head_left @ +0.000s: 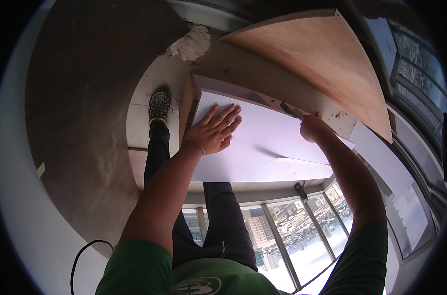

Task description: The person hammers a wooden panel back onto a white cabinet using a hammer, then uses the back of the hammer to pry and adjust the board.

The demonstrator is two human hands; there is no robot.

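Observation:
A white panel (262, 135) lies over a box-like frame whose wooden side (188, 101) shows at the left. My left hand (214, 132) rests flat on the panel, fingers spread toward its far edge. By the fingertips there is a small dark spot, perhaps a nail head (232, 104). My right hand (313, 129) is closed round the handle of a hammer (289, 109), held over the panel's far right part with its dark head pointing to the far left. A thin curved white strip (292, 161) lies on the panel near its front right edge.
A large brown board (80, 98) fills the left side. Another wooden board (312, 54) leans at the far right. A crumpled whitish bag (193, 43) lies on the floor beyond my shoe (159, 105). Windows (302, 226) run along the near right; a black cable (76, 260) curves at lower left.

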